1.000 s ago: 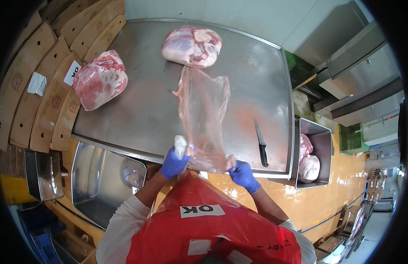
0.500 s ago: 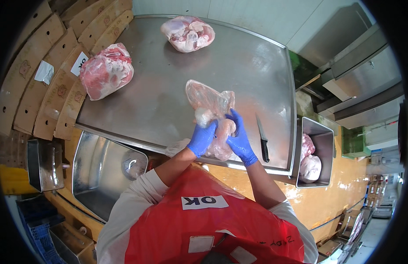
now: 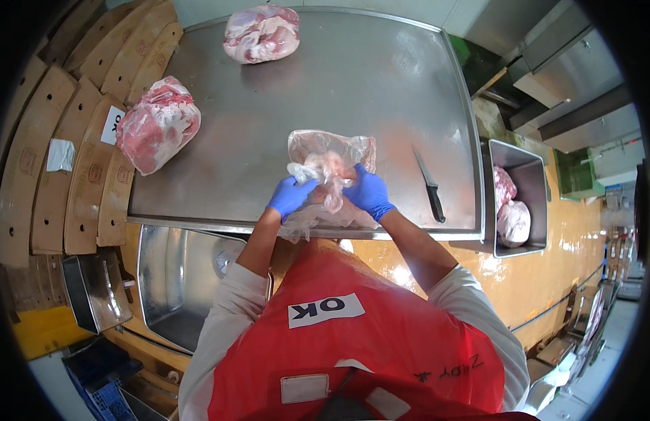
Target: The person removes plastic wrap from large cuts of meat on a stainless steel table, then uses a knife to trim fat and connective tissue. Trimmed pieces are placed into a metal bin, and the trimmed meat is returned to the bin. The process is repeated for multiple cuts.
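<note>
A clear plastic bag (image 3: 304,146), crumpled and spread out, lies on the metal table near its front edge, with something pale pink showing in its folds; what that is I cannot make out. In a blue glove, my left hand (image 3: 291,196) is closed on the bag's left side, beside a bunched whitish part. My right hand (image 3: 369,192), also gloved in blue, pinches the film on the right side. More loose film hangs toward me over the table's edge. To the right of my right hand lies a knife (image 3: 431,189) with a black handle, its blade pointing away from me.
Two large cuts of raw meat rest on the metal table (image 3: 395,84): one far left (image 3: 160,125), one at the back (image 3: 262,34). Cardboard boxes (image 3: 86,165) line the left. A steel bin (image 3: 537,156) holding meat stands right; a steel tub (image 3: 170,281) stands below left.
My hands have moved apart, and the bag, bunched between them before, now lies more opened out and flatter on the table. The view has shifted, while the knife and meat stay put.
</note>
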Demonstrator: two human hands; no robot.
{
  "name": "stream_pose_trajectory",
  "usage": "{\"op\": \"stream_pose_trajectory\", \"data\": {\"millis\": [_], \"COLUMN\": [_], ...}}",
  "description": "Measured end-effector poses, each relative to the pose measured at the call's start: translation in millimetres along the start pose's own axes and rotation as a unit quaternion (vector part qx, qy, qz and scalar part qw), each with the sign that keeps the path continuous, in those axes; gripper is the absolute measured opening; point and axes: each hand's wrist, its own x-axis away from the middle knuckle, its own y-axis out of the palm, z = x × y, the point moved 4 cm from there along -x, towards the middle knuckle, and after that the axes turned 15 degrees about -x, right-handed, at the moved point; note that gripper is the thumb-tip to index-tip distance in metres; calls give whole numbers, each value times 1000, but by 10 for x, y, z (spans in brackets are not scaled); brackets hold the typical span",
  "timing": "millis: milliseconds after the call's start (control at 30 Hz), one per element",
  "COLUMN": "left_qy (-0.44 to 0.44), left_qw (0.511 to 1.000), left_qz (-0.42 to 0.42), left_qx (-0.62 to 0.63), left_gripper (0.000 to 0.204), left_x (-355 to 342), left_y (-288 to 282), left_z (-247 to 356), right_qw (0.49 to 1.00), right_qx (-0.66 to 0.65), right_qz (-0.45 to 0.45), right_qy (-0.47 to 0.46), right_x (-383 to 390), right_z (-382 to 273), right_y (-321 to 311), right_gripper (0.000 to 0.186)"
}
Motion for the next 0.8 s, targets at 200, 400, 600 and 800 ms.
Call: {"op": "stream_pose_trajectory", "data": {"millis": [200, 400, 600, 800], "left_qy": [-11, 129, 121, 256], "left_qw": [992, 826, 969, 934], "left_qz": [94, 39, -115, -40], "left_qx": [-84, -548, -184, -245], "left_gripper": [59, 66, 50, 73], "left_x": [234, 810, -45, -489], "left_y": [61, 474, 188, 426], "left_z": [-1145, -593, -918, 248], "right_qw": [994, 987, 970, 991], "right_qx": [99, 114, 192, 122], "right_qz": [33, -37, -134, 17], "right_qy": [8, -105, -71, -45], "right_x": [-199, -231, 311, 334], "right_z": [256, 613, 205, 297], "right_y": [-88, 308, 405, 802], "right_gripper": [92, 83, 125, 75]}}
